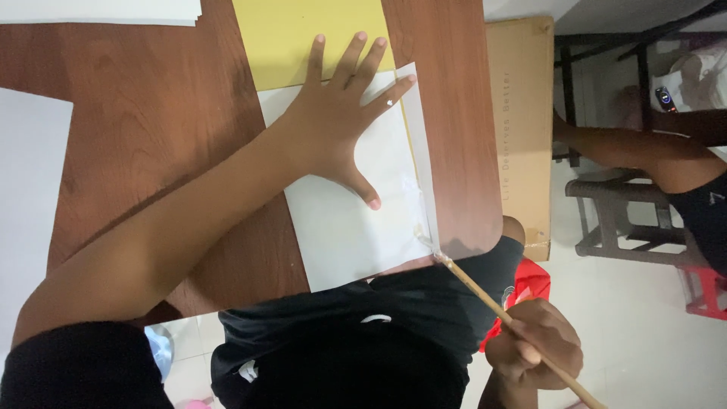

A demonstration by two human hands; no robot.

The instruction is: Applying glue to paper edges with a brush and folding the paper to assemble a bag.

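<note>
On the brown wooden worktop [151, 113] a white paper sheet [341, 220] lies over a yellow sheet [303, 30], its near edge reaching the worktop's front edge. Left hand [337, 125] pressed flat on the white sheet, fingers spread wide, palm down; the grip is open, holding nothing, only pinning the paper. Right hand [534, 344] off the worktop, low right, grip closed around the wooden handle of a thin brush [485, 295].

Brush: long axis diagonal, handle end low right, bristle tip pointing up-left and touching the sheet's right margin near its lower corner. A wet, glossy streak [419, 197] runs along that margin just above the tip; probably paste or glue, cannot tell which.

Judgement: step in hand is coating the sheet's right edge strip, stroke at the near end. Next move calls for keeping the left palm steady so the sheet does not slide, and drawing the tip along the margin without straying onto the bare wood.

Also present: more white sheets [30, 197] at left, a brown cardboard box [522, 113] beside the worktop, another person's arm [628, 155] at right, well apart.
</note>
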